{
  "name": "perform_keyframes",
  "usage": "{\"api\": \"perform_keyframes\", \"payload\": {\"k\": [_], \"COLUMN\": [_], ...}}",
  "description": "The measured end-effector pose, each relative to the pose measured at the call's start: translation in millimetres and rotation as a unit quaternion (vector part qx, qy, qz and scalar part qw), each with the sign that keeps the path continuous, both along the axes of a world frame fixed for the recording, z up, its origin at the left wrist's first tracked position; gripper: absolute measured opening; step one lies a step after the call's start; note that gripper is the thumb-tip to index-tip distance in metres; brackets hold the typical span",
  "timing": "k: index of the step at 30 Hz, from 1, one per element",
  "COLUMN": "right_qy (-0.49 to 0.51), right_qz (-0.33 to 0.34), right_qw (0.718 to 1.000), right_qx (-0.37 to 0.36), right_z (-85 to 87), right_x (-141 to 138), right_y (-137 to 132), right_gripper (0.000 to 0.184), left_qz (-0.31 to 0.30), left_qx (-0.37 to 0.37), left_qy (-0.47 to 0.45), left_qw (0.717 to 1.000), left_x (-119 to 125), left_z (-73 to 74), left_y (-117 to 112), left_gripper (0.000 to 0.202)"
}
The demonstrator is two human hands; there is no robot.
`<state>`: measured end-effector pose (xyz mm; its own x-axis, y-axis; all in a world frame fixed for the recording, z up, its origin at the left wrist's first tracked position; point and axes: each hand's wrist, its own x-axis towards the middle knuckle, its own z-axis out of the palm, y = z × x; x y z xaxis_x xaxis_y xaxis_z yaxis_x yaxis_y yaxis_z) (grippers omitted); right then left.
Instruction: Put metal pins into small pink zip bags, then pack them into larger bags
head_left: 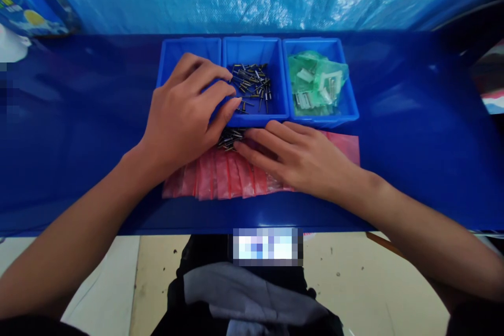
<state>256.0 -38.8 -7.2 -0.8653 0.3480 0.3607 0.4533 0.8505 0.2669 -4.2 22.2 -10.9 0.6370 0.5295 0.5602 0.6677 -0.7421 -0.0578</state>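
My left hand (189,102) arches over the left blue bin (189,47), its fingers bent and apart. Its fingertips reach over the divider into the middle blue bin (254,52), beside loose blind rivets (255,81). My right hand (293,152) lies lower, in front of the bins. Its thumb and fingertips close on the edge of a small pile of rivets (228,139). Under this pile and my hands spreads a row of overlapping red-tinted plastic bags (228,176). My left hand hides part of the left bin and some of the bags.
The right blue bin (346,107) holds green plastic bags (315,81) with pale parts inside. All stands on a dark blue table (409,131). A white object (13,44) and a blue printed package (33,2) are at the back left. Below the table edge is a blurred-out bright screen (268,247).
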Motion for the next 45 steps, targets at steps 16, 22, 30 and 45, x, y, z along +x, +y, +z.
{"api": "perform_keyframes", "payload": {"k": [16,22,30,45], "right_qy": [0.053,0.074,0.131,0.528], "right_qz": [-0.015,-0.023,0.015,-0.063], "right_qw": [0.994,0.996,0.989,0.773], "right_qx": [-0.092,-0.047,-0.061,-0.345], "right_z": [-1.8,-3.4,-6.8,10.8], "right_x": [3.7,2.0,3.0,-6.7], "right_y": [6.3,4.1,4.5,-0.5], "right_gripper": [0.027,0.026,0.028,0.019], "left_qz": [-0.024,-0.020,-0.032,-0.169], "left_qx": [0.031,0.033,0.044,0.113], "left_qy": [-0.006,0.003,-0.035,-0.063], "left_qw": [0.999,0.999,0.998,0.977], "left_x": [-2.6,-0.3,0.9,9.8], "left_z": [-1.9,0.7,3.3,15.4], "left_y": [1.9,0.3,-3.4,-15.8], "left_gripper": [0.026,0.024,0.020,0.015]}}
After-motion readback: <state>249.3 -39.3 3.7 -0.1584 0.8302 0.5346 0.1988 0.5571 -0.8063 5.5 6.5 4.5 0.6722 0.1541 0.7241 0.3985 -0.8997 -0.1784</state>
